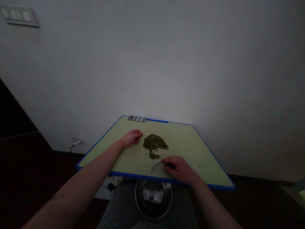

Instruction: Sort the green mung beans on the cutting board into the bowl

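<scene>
A heap of small dark green beans (154, 145) lies near the middle of a pale green board with a blue edge (181, 140). A few loose beans are scattered below it. My left hand (131, 138) rests on the board just left of the heap, its fingers curled and nothing visible in them. My right hand (177, 169) lies near the board's front edge, pinching a small dark object (172, 165). Its fingertips are at a curved transparent plastic piece (157, 167) lying flat on the board.
A steel bowl (153, 198) sits on my grey-clad lap (124, 206) below the board's front edge. A phone (137, 119) lies at the board's far edge. Behind stands a white wall (152, 63) with a switch plate (20, 16) and a plugged-in cable (75, 144).
</scene>
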The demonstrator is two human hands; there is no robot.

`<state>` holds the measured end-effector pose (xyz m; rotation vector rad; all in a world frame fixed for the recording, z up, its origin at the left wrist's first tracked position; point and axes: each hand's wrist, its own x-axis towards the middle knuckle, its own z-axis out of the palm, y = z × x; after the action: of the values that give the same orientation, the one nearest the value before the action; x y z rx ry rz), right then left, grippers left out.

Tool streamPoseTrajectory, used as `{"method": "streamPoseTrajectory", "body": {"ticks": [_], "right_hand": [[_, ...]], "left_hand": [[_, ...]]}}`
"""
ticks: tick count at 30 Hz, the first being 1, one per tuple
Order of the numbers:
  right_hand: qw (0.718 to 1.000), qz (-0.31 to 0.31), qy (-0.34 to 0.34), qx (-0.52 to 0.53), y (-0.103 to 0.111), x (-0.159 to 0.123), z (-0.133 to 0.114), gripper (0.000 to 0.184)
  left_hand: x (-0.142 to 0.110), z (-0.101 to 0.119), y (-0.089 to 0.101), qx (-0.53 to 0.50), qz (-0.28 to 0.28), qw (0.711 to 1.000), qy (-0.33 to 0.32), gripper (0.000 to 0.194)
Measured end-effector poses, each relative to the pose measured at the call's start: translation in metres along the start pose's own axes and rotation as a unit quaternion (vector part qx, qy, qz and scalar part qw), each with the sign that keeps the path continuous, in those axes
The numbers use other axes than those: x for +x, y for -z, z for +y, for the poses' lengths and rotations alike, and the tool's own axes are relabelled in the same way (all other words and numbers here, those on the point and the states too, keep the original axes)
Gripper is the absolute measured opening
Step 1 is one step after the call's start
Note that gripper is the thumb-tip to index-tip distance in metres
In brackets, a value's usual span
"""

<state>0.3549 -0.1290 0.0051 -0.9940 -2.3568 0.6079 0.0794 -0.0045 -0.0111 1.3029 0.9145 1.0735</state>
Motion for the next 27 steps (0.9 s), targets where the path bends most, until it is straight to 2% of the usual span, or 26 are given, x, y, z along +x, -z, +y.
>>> {"method": "streamPoseTrajectory", "body": {"ticks": [27], "right_hand": [[1.000,-0.019,0.003,0.019,0.0032,-0.0027,-0.0028,0.024]], "left_hand": [[0.0009,-0.0008,0.0009,-0.005,-0.007,1.000,0.002,0.019]]}}
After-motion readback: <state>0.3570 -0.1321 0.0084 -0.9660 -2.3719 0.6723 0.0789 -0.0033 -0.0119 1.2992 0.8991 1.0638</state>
